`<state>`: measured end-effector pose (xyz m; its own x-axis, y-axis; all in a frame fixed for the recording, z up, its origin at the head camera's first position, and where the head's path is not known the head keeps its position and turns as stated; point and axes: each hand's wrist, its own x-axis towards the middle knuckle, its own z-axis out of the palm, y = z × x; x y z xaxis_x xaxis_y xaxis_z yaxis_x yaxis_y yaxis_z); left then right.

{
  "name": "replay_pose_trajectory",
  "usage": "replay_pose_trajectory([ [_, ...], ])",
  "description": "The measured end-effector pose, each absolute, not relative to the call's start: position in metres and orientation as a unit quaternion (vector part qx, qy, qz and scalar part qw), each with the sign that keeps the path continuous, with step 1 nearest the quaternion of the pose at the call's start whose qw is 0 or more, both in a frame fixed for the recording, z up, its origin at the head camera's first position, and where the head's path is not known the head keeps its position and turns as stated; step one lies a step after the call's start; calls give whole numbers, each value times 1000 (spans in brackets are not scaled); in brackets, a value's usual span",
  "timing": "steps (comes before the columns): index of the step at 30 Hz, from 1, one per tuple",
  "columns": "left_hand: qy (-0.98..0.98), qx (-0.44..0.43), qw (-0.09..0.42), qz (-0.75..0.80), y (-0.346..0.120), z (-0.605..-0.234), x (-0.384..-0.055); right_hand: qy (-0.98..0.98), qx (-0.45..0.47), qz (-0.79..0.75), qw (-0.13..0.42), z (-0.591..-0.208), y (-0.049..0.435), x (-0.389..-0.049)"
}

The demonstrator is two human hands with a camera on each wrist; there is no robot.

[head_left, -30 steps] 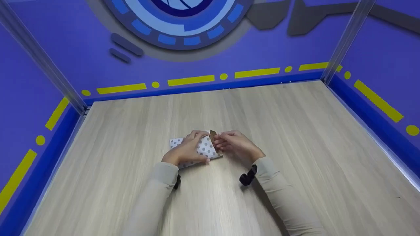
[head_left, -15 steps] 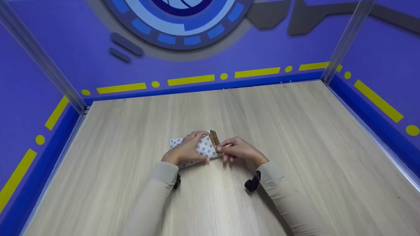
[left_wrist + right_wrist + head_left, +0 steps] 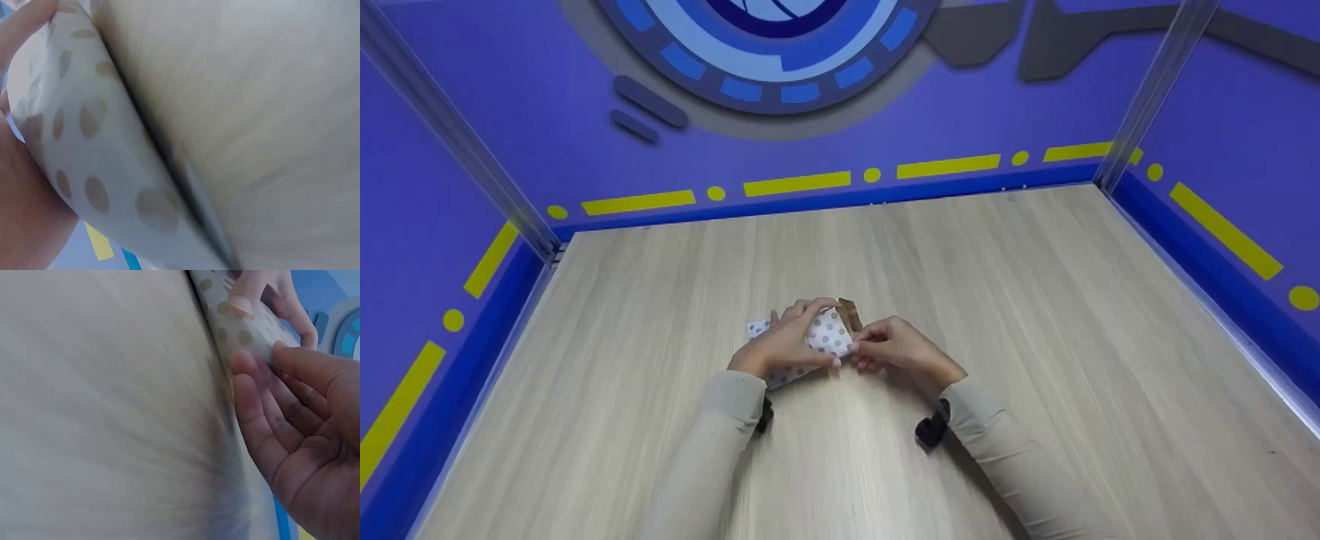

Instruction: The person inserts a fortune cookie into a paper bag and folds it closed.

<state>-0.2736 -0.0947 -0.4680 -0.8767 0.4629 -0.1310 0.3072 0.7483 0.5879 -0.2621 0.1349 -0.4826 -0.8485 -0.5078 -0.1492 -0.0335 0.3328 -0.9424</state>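
A small white paper packet (image 3: 829, 335) with grey-brown polka dots lies on the table, its right end showing a brown flap (image 3: 849, 315). My left hand (image 3: 781, 346) spans the packet from above and grips it, thumb along the near edge and fingers over the far side. At the near right corner, my right hand (image 3: 906, 351) pinches the paper between thumb and fingertips. In the right wrist view the dotted paper (image 3: 242, 336) runs right up to those fingertips. The left wrist view shows the packet's dotted side (image 3: 93, 163) bulging beneath the left palm.
The packet is on a pale wood-grain table (image 3: 975, 270). Blue-purple panels (image 3: 810, 161) with yellow stripes enclose its back and sides, joined by metal corner posts (image 3: 1155, 90). Both wrists carry a black strap-on mount (image 3: 934, 426).
My right hand has shifted from the middle of the brown flap to the near right corner, where it now pinches the paper. The left hand has stayed almost in place on the packet.
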Motion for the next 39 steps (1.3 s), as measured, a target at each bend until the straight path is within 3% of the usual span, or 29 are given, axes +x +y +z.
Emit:
replay_pose_trajectory([
  [16, 898, 205, 59, 384, -95, -459, -277, 849, -227, -476, -22, -454, 141, -262],
  [27, 823, 172, -32, 541, -82, -452, -275, 836, -211, -491, -126, -441, 149, -265],
  [33, 783, 132, -40, 606, -76, -446, -269, 819, -222, -504, -157, -433, 153, -268],
  [39, 764, 90, -80, 633, -70, -441, -267, 804, -233, -520, -171, -426, 154, -268],
])
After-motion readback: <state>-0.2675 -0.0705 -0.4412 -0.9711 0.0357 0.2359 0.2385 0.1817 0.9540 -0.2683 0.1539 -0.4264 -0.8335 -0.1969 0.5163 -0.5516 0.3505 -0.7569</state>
